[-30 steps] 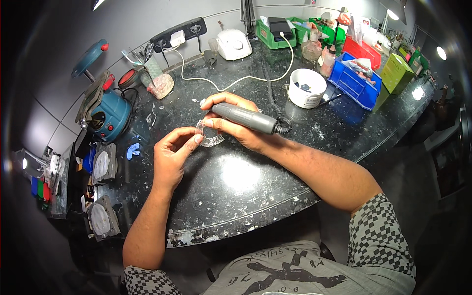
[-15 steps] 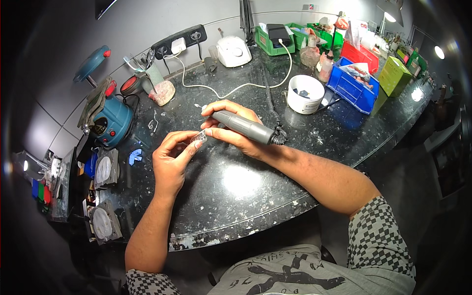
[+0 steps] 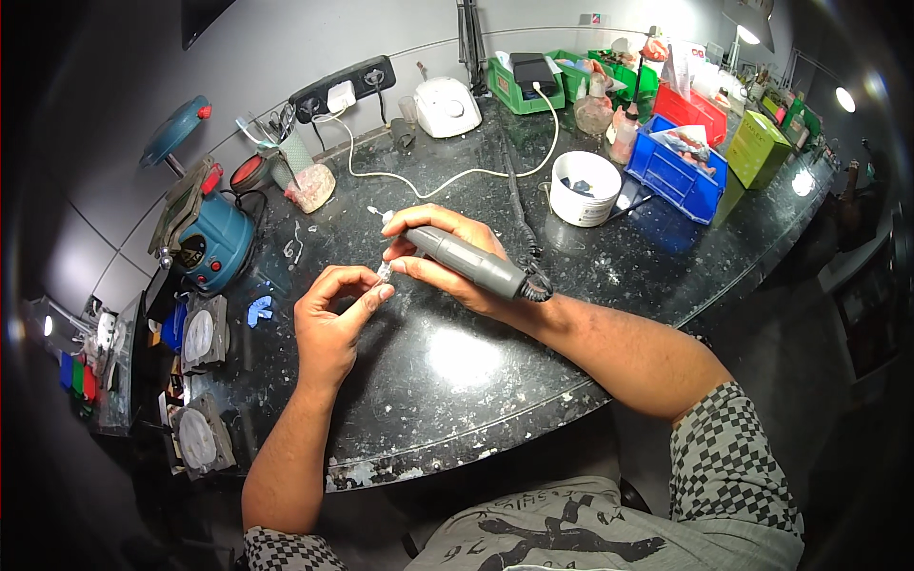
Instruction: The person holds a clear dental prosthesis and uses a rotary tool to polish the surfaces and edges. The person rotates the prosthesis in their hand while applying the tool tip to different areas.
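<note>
My left hand pinches a small clear plastic arch-shaped piece between thumb and fingers, now seen nearly edge-on. My right hand is wrapped round a grey cylindrical rotary handpiece with a coiled dark cord, its thumb beside or on the clear piece. The working tip is hidden by the fingers. Both hands are above the dark speckled worktop, with a crumpled blue item to the left of them.
A teal machine and two grey moulds stand left. Behind lie a white cable, a power strip, a white device and a tool cup. Right are a white tub and coloured bins.
The clear piece has turned from showing its curved shape to nearly edge-on. My right hand and handpiece have shifted down and slightly left in view; my left fingers have moved slightly down.
</note>
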A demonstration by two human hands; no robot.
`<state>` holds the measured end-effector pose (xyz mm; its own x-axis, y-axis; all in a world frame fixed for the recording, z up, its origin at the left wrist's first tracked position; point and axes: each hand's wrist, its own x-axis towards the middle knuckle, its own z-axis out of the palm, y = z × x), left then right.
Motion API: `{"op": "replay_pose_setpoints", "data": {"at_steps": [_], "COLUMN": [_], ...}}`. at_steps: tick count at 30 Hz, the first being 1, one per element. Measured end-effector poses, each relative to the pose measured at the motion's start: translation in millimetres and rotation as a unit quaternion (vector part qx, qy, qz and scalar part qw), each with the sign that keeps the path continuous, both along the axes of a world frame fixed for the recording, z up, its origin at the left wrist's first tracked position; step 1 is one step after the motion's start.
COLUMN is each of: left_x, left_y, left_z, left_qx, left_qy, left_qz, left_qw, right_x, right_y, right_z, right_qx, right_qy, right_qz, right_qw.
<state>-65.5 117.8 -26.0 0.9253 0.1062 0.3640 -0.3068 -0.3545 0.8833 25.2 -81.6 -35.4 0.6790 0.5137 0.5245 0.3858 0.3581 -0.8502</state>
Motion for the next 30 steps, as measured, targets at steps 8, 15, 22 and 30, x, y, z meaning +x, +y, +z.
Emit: {"op": "replay_pose_setpoints", "data": {"at_steps": [8, 15, 22, 30], "left_x": [-1, 2, 2, 6], "left_y": [-4, -2, 2, 1], "left_z": [4, 1, -2, -1], "left_qx": [0.013, 0.022, -0.007, -0.053], "left_qy": [-0.006, -0.020, -0.014, -0.012], "left_qz": [0.007, 0.008, 0.004, 0.009], "left_qw": [1.000, 1.000, 1.000, 0.998], "right_x": [4, -2, -1, 2], "right_y": [2, 2, 4, 0], "right_z": [-6, 1, 1, -1], "right_qx": [-0.004, -0.002, -0.007, 0.034], "right_qy": [-0.024, -0.039, -0.038, 0.063], "right_qz": [-0.028, -0.027, -0.018, -0.033], "right_qw": [0.999, 0.999, 0.999, 0.997]}}
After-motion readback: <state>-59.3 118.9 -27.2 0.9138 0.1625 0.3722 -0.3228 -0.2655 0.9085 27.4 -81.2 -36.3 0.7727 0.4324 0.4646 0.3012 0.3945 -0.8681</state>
